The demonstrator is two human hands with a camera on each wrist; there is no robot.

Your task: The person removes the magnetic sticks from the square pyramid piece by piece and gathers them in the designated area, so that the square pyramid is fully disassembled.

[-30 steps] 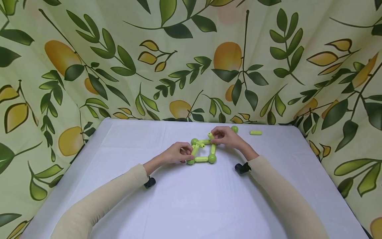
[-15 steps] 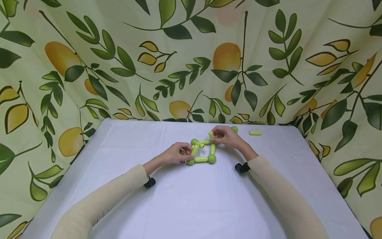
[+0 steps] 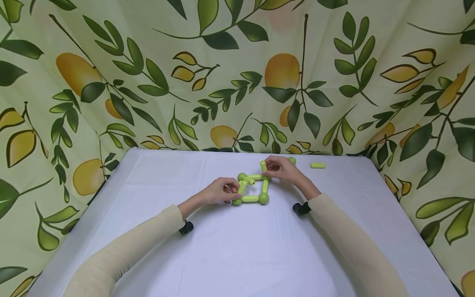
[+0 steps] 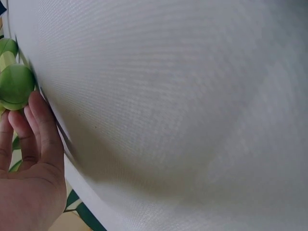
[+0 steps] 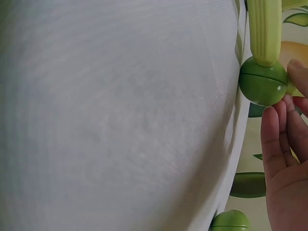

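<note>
Green rod-and-ball frame (image 3: pixel 250 199) sits toward the far edge of the bench (image 3: pixel 237 247); I see fingers of the left hand (image 3: pixel 217 190) gripping its near-left corner, while the right hand's (image 3: pixel 281 170) pinch a raised rod (image 3: pixel 263 165) at its far-right corner.

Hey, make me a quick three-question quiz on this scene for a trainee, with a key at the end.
1. True or false: the left hand and the right hand both touch the green frame.
2. Fill in: the loose ball lies nearer the ____ hand.
3. Multiple choice: in the head view, the loose rod lies
A) left of the left hand
B) right of the right hand
C) inside the green frame

Key: 1. True. 2. Right. 3. B.
</note>
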